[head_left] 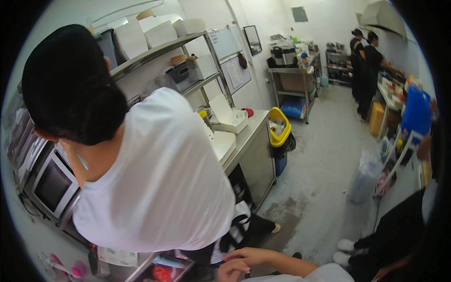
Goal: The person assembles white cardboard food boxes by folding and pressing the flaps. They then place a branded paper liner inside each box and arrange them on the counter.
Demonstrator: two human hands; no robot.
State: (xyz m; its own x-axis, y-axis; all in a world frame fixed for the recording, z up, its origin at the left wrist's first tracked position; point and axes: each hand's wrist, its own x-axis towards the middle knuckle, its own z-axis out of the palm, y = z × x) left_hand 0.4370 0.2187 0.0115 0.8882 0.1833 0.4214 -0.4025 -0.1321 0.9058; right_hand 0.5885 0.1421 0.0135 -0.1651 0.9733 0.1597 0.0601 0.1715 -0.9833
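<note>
Low in the picture, my right hand (251, 256) reaches in from the right, its fingers loosely stretched toward the left. Just beneath it is my left hand (230, 271), partly cut off by the lower edge, its fingers slightly bent. The two hands are close together, seemingly touching, and neither visibly holds anything. A person in a white T-shirt (159, 178) stands close in front with their back to me; their hands are hidden. Left of my hands, an open drawer or bin (185, 272) holds a red item (163, 272) and a pale blue one.
A steel counter (251, 136) carries open white boxes (230, 117) under loaded shelves (155, 54). A yellow-rimmed bin (282, 129) stands at its end. Two people in black (371, 61) work at the back right. Another person's white shoes (345, 245) and a plastic bag (366, 174) are at right.
</note>
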